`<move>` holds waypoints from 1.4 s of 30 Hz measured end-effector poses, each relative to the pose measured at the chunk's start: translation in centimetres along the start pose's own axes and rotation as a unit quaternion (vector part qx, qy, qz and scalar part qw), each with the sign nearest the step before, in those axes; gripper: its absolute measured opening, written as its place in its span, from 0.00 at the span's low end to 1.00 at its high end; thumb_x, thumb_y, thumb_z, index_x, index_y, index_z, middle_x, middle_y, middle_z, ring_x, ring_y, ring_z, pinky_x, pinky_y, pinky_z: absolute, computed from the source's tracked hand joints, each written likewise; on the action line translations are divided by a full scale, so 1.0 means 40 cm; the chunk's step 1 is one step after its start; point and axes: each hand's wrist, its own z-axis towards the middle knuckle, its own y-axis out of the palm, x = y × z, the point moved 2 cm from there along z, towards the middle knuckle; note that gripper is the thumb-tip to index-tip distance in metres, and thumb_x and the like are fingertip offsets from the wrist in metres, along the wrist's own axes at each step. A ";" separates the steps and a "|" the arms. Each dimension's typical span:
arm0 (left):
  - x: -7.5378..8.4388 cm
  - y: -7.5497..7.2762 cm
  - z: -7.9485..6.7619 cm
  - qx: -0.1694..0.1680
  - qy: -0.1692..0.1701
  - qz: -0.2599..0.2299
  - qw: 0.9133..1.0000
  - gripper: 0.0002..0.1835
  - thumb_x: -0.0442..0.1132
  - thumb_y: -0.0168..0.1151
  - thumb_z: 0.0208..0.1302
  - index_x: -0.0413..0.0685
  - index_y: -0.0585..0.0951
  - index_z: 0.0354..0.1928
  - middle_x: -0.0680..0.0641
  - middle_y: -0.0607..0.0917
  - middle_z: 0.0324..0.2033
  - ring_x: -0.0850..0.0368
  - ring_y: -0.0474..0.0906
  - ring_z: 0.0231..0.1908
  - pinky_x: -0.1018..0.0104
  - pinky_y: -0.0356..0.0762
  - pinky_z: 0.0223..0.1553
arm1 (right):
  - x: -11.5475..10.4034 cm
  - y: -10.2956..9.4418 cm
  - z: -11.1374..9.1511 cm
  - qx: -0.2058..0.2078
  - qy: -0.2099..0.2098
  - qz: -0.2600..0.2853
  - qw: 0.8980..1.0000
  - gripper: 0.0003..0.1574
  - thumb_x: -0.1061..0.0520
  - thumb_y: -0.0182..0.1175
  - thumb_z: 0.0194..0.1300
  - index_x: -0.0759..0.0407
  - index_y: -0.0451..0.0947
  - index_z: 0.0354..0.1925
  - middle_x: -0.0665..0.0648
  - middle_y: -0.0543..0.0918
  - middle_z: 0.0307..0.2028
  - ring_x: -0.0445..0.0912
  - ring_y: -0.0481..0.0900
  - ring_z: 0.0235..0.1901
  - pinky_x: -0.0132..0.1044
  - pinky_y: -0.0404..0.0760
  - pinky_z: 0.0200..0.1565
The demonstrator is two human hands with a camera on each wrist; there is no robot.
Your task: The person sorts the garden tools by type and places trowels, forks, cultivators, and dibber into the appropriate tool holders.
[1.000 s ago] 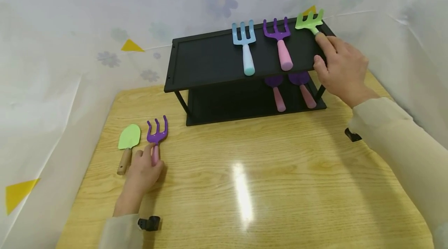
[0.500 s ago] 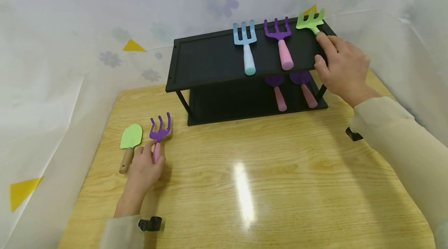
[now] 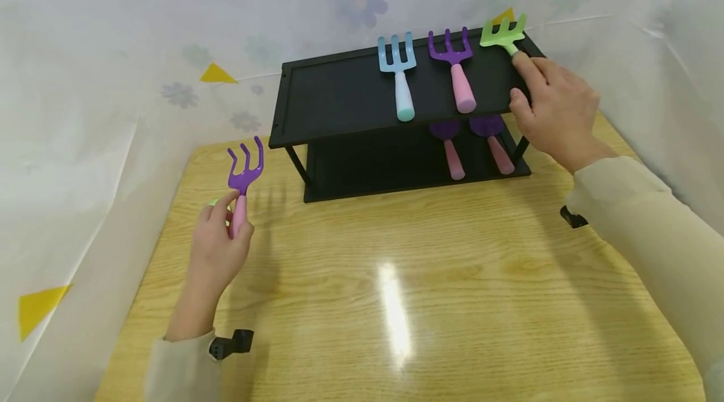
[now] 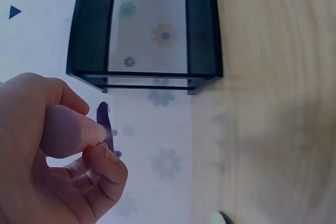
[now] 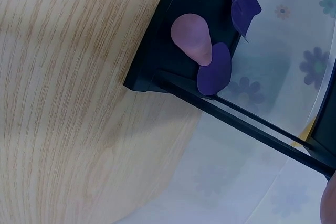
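Note:
Above the left side of the table, my left hand (image 3: 217, 251) grips the pink handle of a purple garden hand fork (image 3: 245, 179), prongs pointing away from me. The left wrist view shows thumb and fingers wrapped round that handle (image 4: 68, 132). Behind this hand, a green trowel (image 3: 213, 202) is almost wholly hidden. My right hand (image 3: 560, 113) holds the handle of a green hand fork (image 3: 500, 38) at the right end of the black rack's top shelf (image 3: 334, 94); its palm hides most of the handle. Only a sliver of this hand enters the right wrist view.
A light blue hand fork (image 3: 403, 94) and another purple hand fork (image 3: 462, 88) lie side by side on the top shelf. Below, two purple trowels with pink handles, one nearer the middle (image 3: 454, 160) and one rightmost (image 5: 215, 69), lie on the lower shelf. White sheeting walls surround the table.
My left hand has raised the purple hand fork off the table, away from me and slightly left, now covering most of the green trowel. My right hand stays put on the green hand fork.

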 end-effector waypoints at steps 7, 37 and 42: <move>0.045 -0.024 0.036 0.032 -0.001 -0.017 0.999 0.29 0.35 0.52 0.65 0.44 0.69 0.69 0.36 0.75 0.42 0.47 0.68 0.35 0.60 0.65 0.32 | 0.000 -0.001 -0.002 0.002 0.000 -0.002 1.000 0.35 0.45 0.38 0.75 0.43 0.53 0.77 0.62 0.67 0.71 0.67 0.67 0.65 0.67 0.65 0.61; 0.278 0.003 0.154 0.059 0.108 -0.032 0.992 0.31 0.37 0.52 0.65 0.48 0.65 0.71 0.38 0.74 0.43 0.46 0.70 0.36 0.57 0.67 0.35 | 0.000 -0.001 -0.002 -0.009 0.003 -0.005 1.000 0.35 0.45 0.37 0.75 0.43 0.52 0.78 0.61 0.66 0.71 0.66 0.66 0.66 0.66 0.65 0.61; 0.311 0.021 0.167 0.020 0.094 -0.004 0.995 0.32 0.41 0.53 0.65 0.52 0.63 0.72 0.39 0.73 0.46 0.46 0.71 0.35 0.56 0.72 0.35 | 0.001 -0.001 -0.002 -0.011 0.004 -0.007 1.000 0.35 0.46 0.37 0.75 0.43 0.51 0.78 0.61 0.65 0.72 0.66 0.66 0.67 0.67 0.65 0.61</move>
